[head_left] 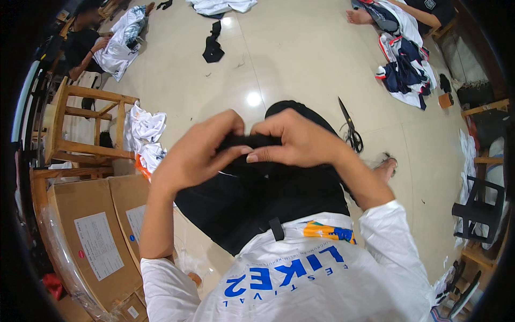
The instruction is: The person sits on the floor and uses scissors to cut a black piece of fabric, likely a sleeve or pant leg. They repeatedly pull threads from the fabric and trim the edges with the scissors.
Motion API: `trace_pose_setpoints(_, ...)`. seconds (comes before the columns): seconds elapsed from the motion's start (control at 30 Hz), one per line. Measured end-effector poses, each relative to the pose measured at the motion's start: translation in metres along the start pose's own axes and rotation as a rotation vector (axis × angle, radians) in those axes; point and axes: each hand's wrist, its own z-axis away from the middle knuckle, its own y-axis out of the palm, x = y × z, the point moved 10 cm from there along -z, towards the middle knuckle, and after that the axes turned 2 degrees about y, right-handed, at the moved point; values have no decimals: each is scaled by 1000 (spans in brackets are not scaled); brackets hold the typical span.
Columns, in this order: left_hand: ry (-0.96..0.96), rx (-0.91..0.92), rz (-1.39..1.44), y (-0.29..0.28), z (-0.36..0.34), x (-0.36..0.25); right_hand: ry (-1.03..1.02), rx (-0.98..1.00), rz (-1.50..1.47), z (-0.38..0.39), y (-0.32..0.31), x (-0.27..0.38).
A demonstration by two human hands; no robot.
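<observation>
My left hand (pixel 209 150) and my right hand (pixel 284 139) meet in the middle of the head view, pinched on a band of black fabric (pixel 257 140), thumbs nearly touching. Below them, more black cloth (pixel 257 204) spreads over my lap. Black scissors (pixel 351 131) lie on the tiled floor right of my right hand, near my bare foot (pixel 385 169).
Wooden stool (pixel 94 147), cardboard boxes (pixel 80 204) and white garments (pixel 145 126) are at left. Co-workers handle garments at upper left (pixel 80 48) and upper right (pixel 407 16). Navy-white clothing (pixel 402 75) and a black stool (pixel 477 209) are at right; black scraps (pixel 212 48) lie ahead.
</observation>
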Motion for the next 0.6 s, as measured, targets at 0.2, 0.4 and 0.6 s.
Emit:
trace_pose_setpoints(0.2,-318,180,291,38,41,75,64,151,-211,4,-24,-4)
trace_pose_setpoints(0.4,-429,142,122,52,109,148,31,71,-418,15,-40,-12)
trace_pose_setpoints(0.6,-564,-210,700,51,200,191,17,-171,-476,30,-73,-34)
